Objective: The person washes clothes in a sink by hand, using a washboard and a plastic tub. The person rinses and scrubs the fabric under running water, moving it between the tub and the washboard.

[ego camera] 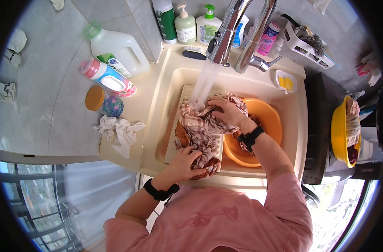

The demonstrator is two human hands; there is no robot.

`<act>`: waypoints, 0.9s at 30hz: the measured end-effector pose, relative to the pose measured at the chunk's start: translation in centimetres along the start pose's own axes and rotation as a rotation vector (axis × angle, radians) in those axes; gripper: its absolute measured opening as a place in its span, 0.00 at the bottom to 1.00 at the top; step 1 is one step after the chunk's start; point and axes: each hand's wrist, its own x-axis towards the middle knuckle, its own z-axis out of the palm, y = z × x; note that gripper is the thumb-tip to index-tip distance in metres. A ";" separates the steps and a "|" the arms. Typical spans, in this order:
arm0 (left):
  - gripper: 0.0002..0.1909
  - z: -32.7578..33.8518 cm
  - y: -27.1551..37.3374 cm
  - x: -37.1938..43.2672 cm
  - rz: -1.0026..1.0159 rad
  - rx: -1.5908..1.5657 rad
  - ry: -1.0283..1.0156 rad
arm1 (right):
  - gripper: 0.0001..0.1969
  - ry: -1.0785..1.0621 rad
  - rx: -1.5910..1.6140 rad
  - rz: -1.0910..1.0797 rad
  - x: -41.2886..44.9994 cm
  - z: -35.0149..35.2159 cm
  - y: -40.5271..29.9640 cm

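Observation:
A wet plaid cloth garment (194,121) lies bunched on a ribbed washboard (171,151) in the cream sink (158,104). Water pours onto its upper part from the chrome faucet (224,44). My left hand (183,165) rests on the lower end of the cloth, fingers spread and partly bent. My right hand (227,111) lies on the upper part, its fingers curled over the folds; whether it grips them cannot be told. Under my right wrist, an orange basin (270,126) stands in the sink and holds more of the cloth.
On the left ledge are a white jug (116,47), a detergent bottle (108,77), a jar (105,100) and a crumpled white cloth (122,132). A brush (194,55) and pump bottles (185,28) line the back. At right are a soap dish (286,82) and a yellow basin (337,132) of laundry.

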 end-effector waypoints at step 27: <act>0.14 -0.6 -5.0 6.0 -0.482 -0.163 0.252 | 0.11 0.121 0.097 0.369 -6.1 1.7 -5.0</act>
